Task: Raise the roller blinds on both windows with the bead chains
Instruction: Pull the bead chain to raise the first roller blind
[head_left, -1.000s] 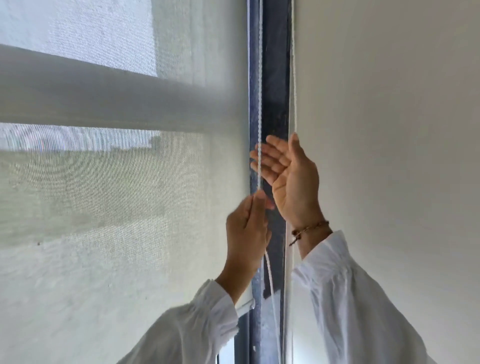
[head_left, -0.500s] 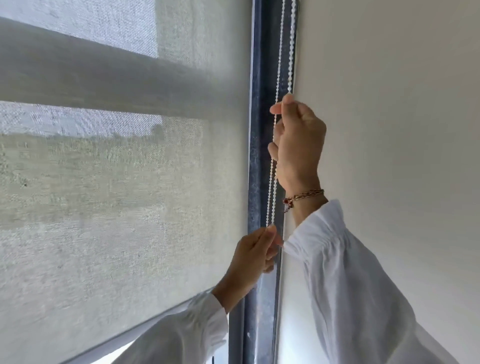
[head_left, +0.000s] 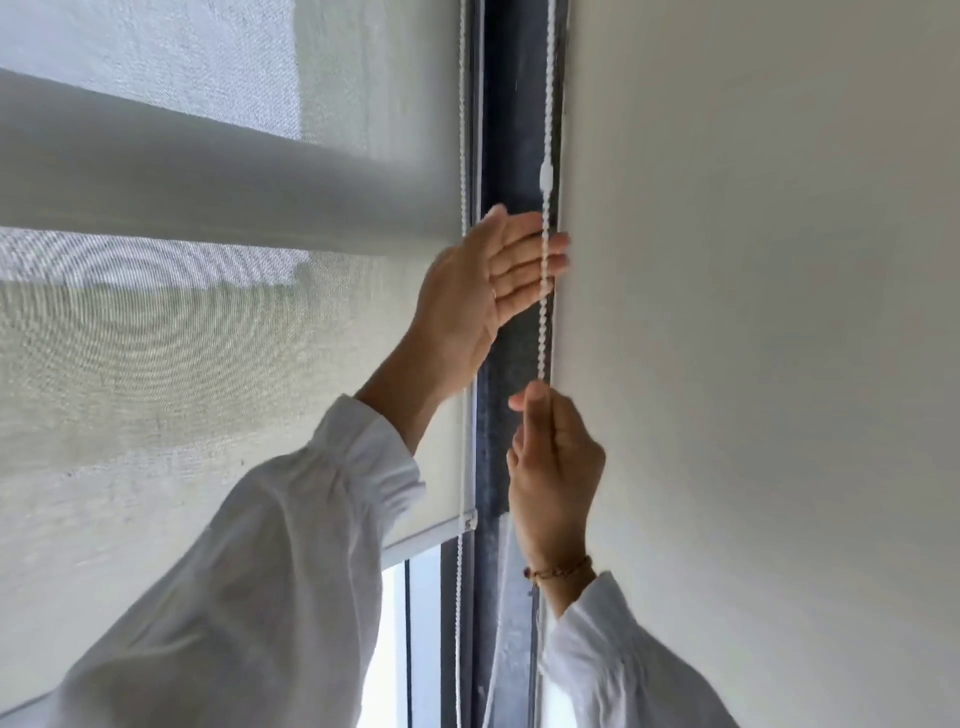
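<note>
A grey mesh roller blind (head_left: 218, 338) covers the window on the left; its white bottom bar (head_left: 431, 538) hangs above a strip of bare glass. Two strands of the white bead chain run down the dark frame: the right strand (head_left: 544, 312) with a white connector (head_left: 547, 179), and the left strand (head_left: 461, 130) at the blind's edge. My right hand (head_left: 553, 467) is low and pinches the right strand from below. My left hand (head_left: 483, 296) is higher, fingers spread flat behind that strand, holding nothing.
A plain cream wall (head_left: 753, 364) fills the right side, right next to the chain. The dark window frame (head_left: 506, 104) runs vertically between blind and wall. White sleeves cover both forearms.
My right hand has come down the chain from high to low while gripping it. My left hand let go low down and rose with its fingers spread. The blind's bottom bar sits higher.
</note>
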